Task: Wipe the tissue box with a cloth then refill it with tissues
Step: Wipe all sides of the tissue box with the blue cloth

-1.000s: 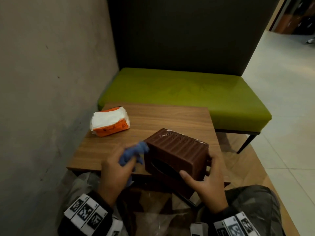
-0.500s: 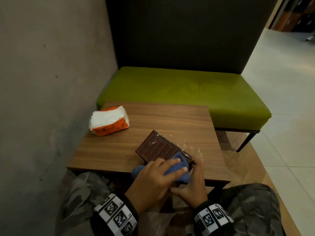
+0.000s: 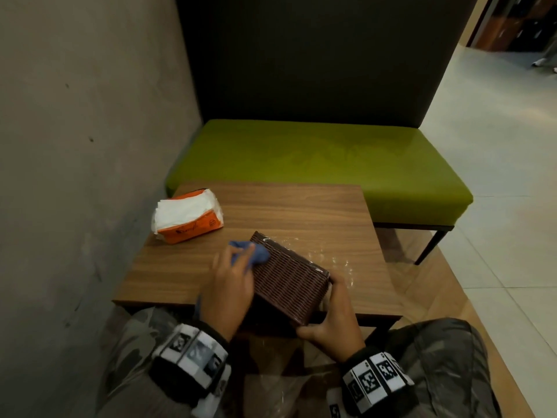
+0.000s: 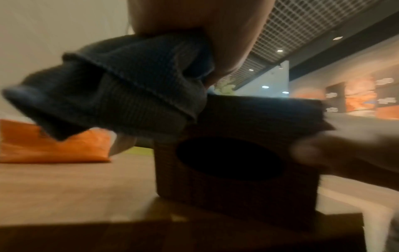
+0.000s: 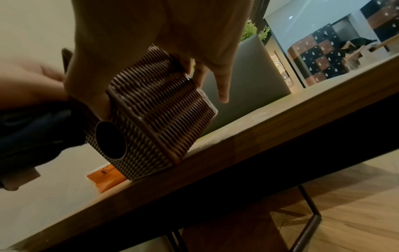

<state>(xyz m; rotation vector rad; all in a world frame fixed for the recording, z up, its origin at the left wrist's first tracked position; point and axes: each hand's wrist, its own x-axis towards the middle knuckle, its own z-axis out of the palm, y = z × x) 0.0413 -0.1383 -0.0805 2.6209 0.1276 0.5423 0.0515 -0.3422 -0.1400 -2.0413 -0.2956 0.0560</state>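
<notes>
A brown ribbed tissue box (image 3: 289,285) stands tipped on the near edge of the wooden table (image 3: 301,206), its oval opening (image 4: 228,158) facing me. My right hand (image 3: 331,321) grips the box's right end, thumb on the near corner. A blue cloth (image 3: 256,251) is bunched in my left hand (image 3: 229,285), which presses it on the box's upper left face. In the left wrist view the cloth (image 4: 121,88) hangs over the box's top edge (image 4: 259,109). The right wrist view shows the box (image 5: 155,116) on the table edge. An orange pack of white tissues (image 3: 187,215) lies at the table's far left.
A green bench (image 3: 316,164) with a dark back stands behind the table. A grey wall (image 3: 75,146) runs along the left. White specks (image 3: 340,260) lie on the table right of the box. My knees sit under the near table edge.
My left hand has slid the cloth from the box's near right corner up to its far left end. The right hand has shifted its hold to the box's right end.
</notes>
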